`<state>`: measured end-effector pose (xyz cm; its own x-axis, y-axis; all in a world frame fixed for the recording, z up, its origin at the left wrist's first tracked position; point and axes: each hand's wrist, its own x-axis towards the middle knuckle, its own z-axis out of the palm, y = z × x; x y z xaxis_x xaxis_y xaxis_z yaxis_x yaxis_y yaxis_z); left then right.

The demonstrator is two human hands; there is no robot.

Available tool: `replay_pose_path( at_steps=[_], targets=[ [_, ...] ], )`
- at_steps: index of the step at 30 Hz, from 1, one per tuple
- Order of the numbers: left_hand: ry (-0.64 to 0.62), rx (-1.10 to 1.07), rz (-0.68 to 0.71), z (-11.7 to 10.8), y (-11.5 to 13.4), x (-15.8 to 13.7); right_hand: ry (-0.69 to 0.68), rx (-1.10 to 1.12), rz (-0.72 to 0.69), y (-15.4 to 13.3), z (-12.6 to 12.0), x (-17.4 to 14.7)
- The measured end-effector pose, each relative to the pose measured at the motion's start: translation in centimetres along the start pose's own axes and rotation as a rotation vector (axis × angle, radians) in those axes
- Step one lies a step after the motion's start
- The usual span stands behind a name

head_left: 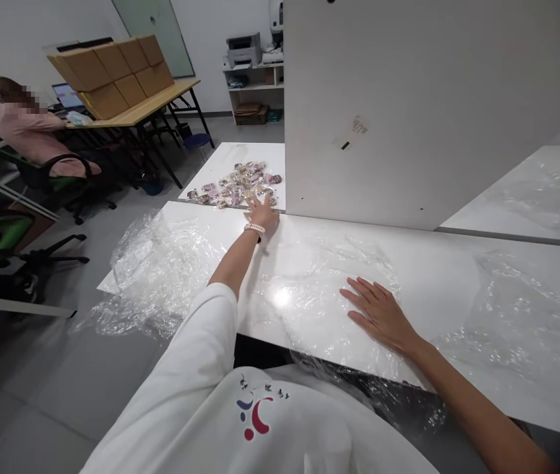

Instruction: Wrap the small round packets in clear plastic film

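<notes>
Stretched forward across the white table, my left hand [264, 216] wears a light wristband and has its fingers spread. Its fingertips reach the near edge of a pile of small plastic-wrapped pieces [235, 184], pink, brown and yellowish; whether they touch any piece I cannot tell. My right hand [381, 313] lies palm down with fingers apart, over a thin sheet of clear plastic film [319, 276] spread on the table. Neither hand is seen gripping anything.
Crumpled clear film [156, 270] hangs over the table's left end, and more film [511, 322] lies at right. A tall white panel [383, 118] rises behind the white table [422, 263]. Cardboard boxes [112, 76] and a seated person [27, 131] are at far left.
</notes>
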<state>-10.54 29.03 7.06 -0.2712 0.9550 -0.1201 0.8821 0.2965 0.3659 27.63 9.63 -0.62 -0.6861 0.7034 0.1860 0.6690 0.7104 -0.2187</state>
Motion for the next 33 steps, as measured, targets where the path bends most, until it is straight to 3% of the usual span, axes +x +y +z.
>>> replay_pose_path(
  at_steps=[5,10,18,22,25,28,30,33],
  targets=[
    [-0.112,0.068,0.082,0.5,1.5,3.6,0.019,0.012,-0.004,0.2,0.0,0.1],
    [-0.107,0.15,0.167,-0.3,1.4,5.3,0.015,0.021,0.011,0.1,-0.1,0.1],
    [-0.007,0.24,0.235,0.5,1.5,3.7,0.036,0.024,0.001,0.0,-0.1,0.1],
    [0.072,0.241,0.206,-1.1,1.4,2.3,0.025,0.005,0.002,0.0,0.0,0.1],
    [0.218,0.182,0.253,-2.3,1.5,-1.5,0.007,0.003,0.018,0.0,-0.1,0.1],
    [0.383,0.004,0.553,-1.2,2.2,-9.7,-0.006,0.015,0.046,-0.2,-0.1,0.3],
    [0.318,-0.05,0.814,1.5,3.0,-16.7,-0.01,0.022,0.067,-0.3,-0.1,0.3],
    [0.103,0.005,1.126,6.8,3.8,-25.8,-0.02,0.035,0.081,-0.5,0.1,0.2]
  ],
)
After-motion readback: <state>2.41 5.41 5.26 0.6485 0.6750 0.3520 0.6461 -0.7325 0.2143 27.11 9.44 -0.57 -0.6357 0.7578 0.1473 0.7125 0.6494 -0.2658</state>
